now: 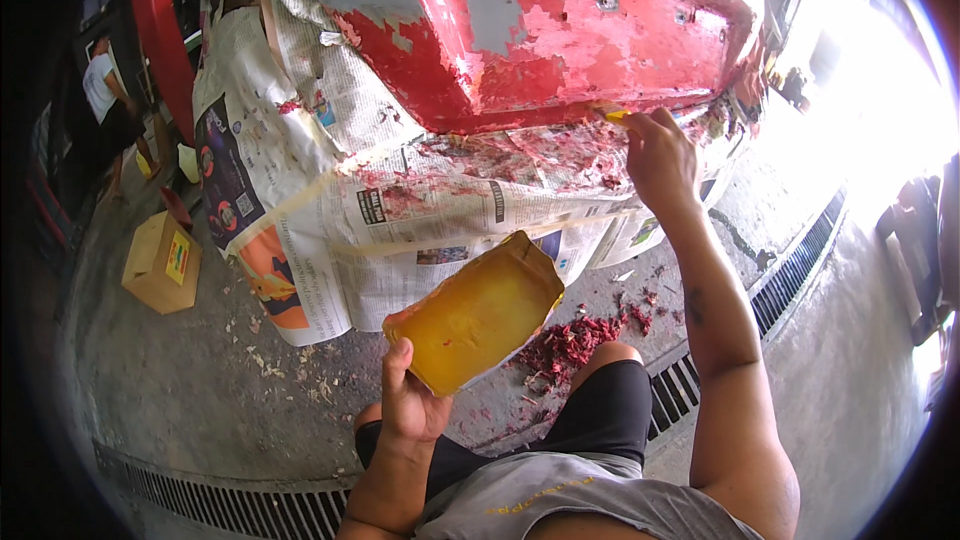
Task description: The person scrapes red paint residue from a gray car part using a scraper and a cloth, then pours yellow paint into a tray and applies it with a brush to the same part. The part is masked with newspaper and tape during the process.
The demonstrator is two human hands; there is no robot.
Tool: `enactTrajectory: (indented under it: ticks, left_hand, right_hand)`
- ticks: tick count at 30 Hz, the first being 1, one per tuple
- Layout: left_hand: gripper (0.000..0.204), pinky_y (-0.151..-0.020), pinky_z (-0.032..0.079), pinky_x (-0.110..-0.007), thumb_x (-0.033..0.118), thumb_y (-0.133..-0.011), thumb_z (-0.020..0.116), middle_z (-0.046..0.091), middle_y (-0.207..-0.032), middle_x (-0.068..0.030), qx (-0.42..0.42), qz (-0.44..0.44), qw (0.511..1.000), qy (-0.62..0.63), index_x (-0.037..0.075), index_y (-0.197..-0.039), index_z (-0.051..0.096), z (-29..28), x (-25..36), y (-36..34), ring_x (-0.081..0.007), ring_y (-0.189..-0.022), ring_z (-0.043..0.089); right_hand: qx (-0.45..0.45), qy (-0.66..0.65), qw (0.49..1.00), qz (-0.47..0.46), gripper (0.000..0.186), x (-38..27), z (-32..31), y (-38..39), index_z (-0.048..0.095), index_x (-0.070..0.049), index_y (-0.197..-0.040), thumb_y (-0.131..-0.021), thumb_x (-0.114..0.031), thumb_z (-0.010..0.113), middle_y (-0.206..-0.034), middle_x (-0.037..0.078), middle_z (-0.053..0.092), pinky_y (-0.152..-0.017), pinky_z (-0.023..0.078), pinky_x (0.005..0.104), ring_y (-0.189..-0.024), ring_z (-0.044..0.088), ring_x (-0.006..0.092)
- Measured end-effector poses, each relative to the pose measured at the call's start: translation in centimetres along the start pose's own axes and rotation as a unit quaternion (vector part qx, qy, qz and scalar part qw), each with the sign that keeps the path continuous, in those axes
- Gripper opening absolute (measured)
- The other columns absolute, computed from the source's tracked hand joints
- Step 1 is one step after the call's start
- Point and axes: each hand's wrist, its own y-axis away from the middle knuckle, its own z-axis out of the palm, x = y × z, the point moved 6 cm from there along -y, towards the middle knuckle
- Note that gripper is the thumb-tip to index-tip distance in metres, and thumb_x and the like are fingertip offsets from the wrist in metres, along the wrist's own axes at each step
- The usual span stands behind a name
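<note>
My left hand (412,400) grips the near corner of a cut-open container (545,258) with yellow-amber stuff inside, its thumb over the rim. My right hand (662,158) is closed around a small yellow-handled brush (616,115), held at the lower edge of a red car body panel (590,55). The brush's head is small and hard to make out. Red paint on the panel is wrinkled and flaking, with grey patches showing through. Newspaper sheets (400,260) taped below the panel are littered with red paint scraps.
A heap of red paint flakes (570,348) lies on the concrete floor near my knees. A drain grate (675,390) crosses the floor on the right. At the left stands a cardboard box (160,265); another person (105,90) is farther back.
</note>
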Motion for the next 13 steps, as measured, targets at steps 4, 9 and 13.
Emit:
enactTrajectory:
  ticks: [4,9,13]
  left_hand:
    - [0.067,-0.117,0.052,-0.052,0.040,-0.106,0.062,0.057,-0.155,-0.0173,0.018,0.000,1.000,-0.008,0.003,-0.158,0.043,-0.2,-0.2,0.1,-0.0328,-0.142,0.059]
    - [0.066,-0.118,0.051,-0.053,0.038,-0.106,0.061,0.057,-0.155,-0.0163,0.004,-0.001,1.000,-0.011,0.004,-0.160,0.042,0.2,-0.1,0.0,-0.0328,-0.143,0.058]
    - [0.072,-0.119,0.050,-0.053,0.041,-0.104,0.065,0.052,-0.160,-0.0168,0.014,0.000,1.000,-0.008,0.005,-0.161,0.040,-0.3,0.2,0.3,-0.0333,-0.147,0.055]
  right_hand:
    - [-0.014,-0.009,1.000,-0.019,0.022,-1.1,-0.4,1.6,0.083,-0.017,-0.114,-0.098,-0.008,0.072,-0.100,0.008,0.071,-0.076,0.058,0.0452,-0.082,0.073,0.0296]
    - [-0.050,0.019,0.994,-0.096,0.021,-5.8,2.6,0.7,0.080,-0.017,-0.116,-0.102,-0.012,0.065,-0.101,0.009,0.069,-0.076,0.059,0.0457,-0.084,0.073,0.0299]
    - [-0.056,0.012,0.996,-0.071,0.024,-7.2,0.1,-0.1,0.076,-0.016,-0.123,-0.105,-0.016,0.059,-0.107,0.013,0.070,-0.073,0.060,0.0483,-0.088,0.077,0.0343]
